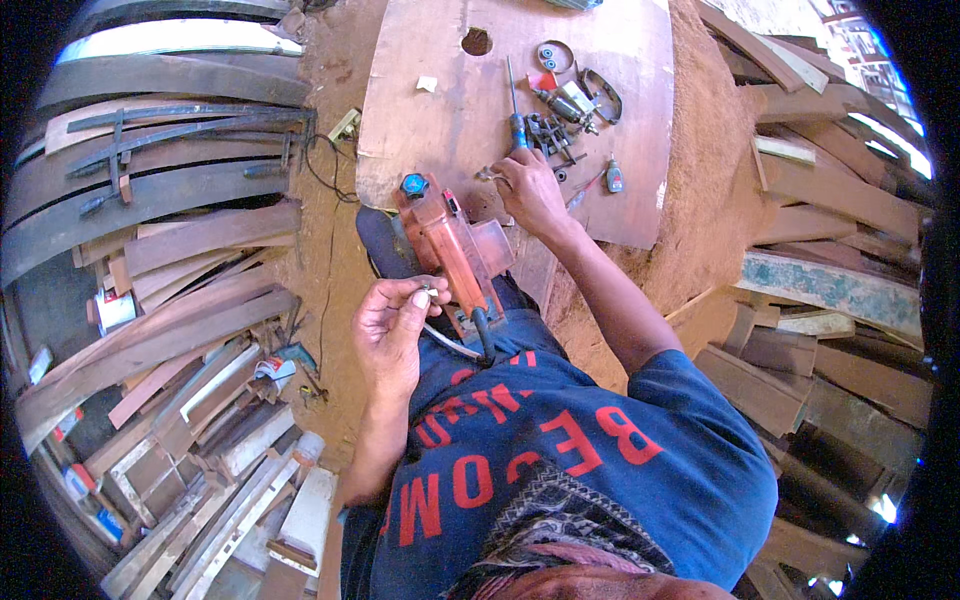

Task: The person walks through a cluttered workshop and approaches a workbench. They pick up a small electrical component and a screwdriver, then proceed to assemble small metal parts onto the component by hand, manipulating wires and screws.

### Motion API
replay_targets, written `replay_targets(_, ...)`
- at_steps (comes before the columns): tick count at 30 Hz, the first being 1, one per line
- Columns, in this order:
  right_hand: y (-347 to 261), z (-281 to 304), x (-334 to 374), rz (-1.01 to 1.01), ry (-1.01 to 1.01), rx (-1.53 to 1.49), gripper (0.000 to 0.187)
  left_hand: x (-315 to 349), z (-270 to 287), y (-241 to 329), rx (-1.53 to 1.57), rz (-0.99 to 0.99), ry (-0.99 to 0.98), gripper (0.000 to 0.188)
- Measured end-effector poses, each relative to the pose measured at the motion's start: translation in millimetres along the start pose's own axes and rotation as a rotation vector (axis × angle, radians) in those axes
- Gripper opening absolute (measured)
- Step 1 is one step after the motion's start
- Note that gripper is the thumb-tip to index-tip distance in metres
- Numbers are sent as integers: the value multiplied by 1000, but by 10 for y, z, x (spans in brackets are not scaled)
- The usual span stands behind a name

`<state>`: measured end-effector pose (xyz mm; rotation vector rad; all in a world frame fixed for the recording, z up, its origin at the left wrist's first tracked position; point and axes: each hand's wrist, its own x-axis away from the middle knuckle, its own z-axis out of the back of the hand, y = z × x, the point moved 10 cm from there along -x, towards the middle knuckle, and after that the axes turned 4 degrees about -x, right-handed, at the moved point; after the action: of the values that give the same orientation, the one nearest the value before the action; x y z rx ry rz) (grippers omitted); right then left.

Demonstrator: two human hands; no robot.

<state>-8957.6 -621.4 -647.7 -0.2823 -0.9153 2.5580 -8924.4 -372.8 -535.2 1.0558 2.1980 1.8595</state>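
Observation:
My left hand (pixel 393 325) pinches a small pale metal piece (pixel 431 291) between thumb and fingertips, too small to name surely. Beside it, an orange-red electric planer (pixel 447 245) with a blue front knob lies on my lap, its cord leading toward my body. My right hand (pixel 535 192) reaches over the board's near part. Its fingers close at the handle end of a blue-handled screwdriver (pixel 517 128), whose long shaft points away. A small shiny piece (pixel 487 173) shows at the thumb side. Dark metal parts (pixel 548 135) lie just beyond this hand.
The wooden board (pixel 420 125) carries a motor armature (pixel 570 105), a ring with bearings (pixel 553 57), a black curved part (pixel 600 95) and a small bottle (pixel 614 177). Sawdust surrounds it. Planks (pixel 200 240) are stacked left, with clamps (pixel 190 135); more timber (pixel 840 200) lies right.

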Motion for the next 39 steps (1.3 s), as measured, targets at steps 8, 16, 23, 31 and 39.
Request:
replay_targets(8,239,-294,-40,-24,-2,183,18,-1,82,-73,136,87,60,20)
replay_targets(16,-342,195,73,-299,-68,-736,15,-71,131,-24,55,50,86,19)
replay_targets(23,-1476,901,279,75,-72,-830,20,-192,-173,395,-86,-60,11,21)
replay_targets(31,-1730,960,334,37,-188,-948,24,-119,-183,365,29,36,-27,17)
replay_targets(39,-1729,907,368,69,-189,-993,18,-40,-144,298,110,96,4,14)
